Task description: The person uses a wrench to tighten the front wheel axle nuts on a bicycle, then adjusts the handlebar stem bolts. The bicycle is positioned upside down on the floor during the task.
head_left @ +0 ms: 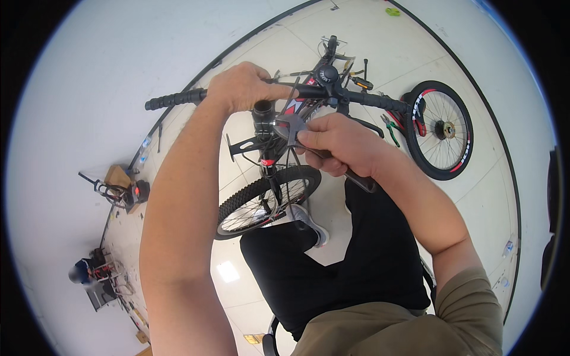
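A black bicycle handlebar (367, 99) with wrapped grips lies across the bike, whose frame (294, 105) is black, red and white. My left hand (240, 87) is closed on the bar's left part, thumb along it. Just below, the upright black stem clamp (263, 121) shows an open round top. My right hand (329, 142) grips a grey adjustable wrench (288, 129), its head against the clamp's side and its handle reaching down to the right; whether the jaws sit on a bolt is unclear. Cables hang past the clamp, above the front wheel (240, 221), between my legs.
A loose wheel (466, 130) lies at right beside green-handled pliers (392, 130). Bike parts and a cardboard box (116, 177) stand by the left wall. Another person (86, 270) is at the far lower left. Plastic bottles (507, 248) lie near the right wall; a green object (392, 12) is at top.
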A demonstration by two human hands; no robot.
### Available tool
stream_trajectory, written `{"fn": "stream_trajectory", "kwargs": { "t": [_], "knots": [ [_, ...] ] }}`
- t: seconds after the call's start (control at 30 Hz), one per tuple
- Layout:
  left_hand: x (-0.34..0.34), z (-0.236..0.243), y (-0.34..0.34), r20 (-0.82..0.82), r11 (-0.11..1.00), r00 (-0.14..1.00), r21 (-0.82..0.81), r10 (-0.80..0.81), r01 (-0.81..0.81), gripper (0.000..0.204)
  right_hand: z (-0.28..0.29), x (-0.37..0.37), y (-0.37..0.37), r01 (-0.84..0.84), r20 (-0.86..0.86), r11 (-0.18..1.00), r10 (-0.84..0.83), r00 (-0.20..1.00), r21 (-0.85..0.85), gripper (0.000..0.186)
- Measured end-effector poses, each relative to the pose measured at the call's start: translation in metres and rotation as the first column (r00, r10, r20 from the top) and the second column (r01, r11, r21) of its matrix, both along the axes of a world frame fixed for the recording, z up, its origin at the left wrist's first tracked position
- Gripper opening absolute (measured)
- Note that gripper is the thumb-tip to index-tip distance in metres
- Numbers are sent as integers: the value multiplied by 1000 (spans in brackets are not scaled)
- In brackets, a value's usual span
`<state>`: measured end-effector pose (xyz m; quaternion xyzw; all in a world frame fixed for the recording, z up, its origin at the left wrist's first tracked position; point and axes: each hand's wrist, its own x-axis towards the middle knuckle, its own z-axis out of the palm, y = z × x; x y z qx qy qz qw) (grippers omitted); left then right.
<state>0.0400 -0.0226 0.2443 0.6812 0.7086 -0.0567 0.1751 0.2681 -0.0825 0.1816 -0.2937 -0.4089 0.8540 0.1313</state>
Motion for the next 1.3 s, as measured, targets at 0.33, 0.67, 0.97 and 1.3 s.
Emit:
{"fn": "stream_trajectory", "kwargs": {
  "t": [0.33, 0.67, 0.97, 1.3],
  "knots": [
    [6, 8, -1, 3, 997, 999, -70, 32, -32, 74, -6, 10, 6, -61, -31, 995, 59, 998, -83, 28],
    [5, 5, 0, -12, 999, 999, -37, 34, -34, 74, -11, -4, -21, 151, 75, 688, -287, 955, 709, 24],
    [7, 5, 1, -37, 995, 998, -92, 41, -44, 74, -14, -9, -20, 156, 77, 629, -327, 942, 762, 22],
    [6, 2, 2, -29, 997, 999, -66, 41, -43, 75, -8, -5, -15, 74, 98, 485, -320, 942, 871, 22]
  ]
}}
